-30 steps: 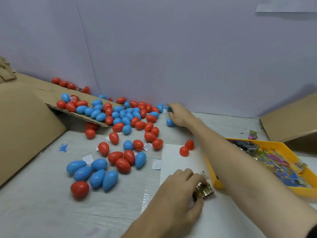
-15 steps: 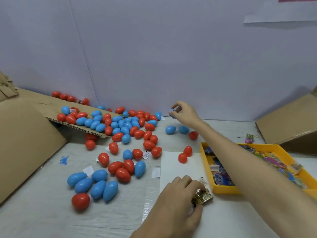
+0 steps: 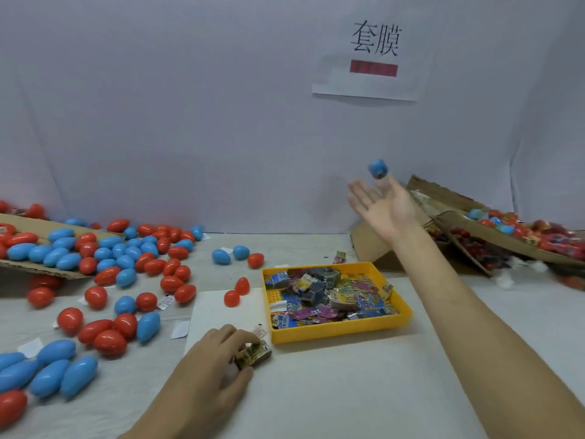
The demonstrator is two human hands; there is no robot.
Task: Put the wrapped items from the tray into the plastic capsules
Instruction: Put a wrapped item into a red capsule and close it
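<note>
Over table (image 3: 348, 391), R hand (image 3: 384, 210) high, palm-up

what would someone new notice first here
A blurred blue capsule sits right above the fingertips of the open, palm-up right hand, high at the right before the wall. Red and blue egg-shaped capsules litter the left side of the table. A yellow tray heaped with wrapped items stands in the middle, and the left hand grips one wrapped item just in front of it.

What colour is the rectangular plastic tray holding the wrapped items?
Yellow, seen best in the head view: the rectangular plastic tray.
</note>
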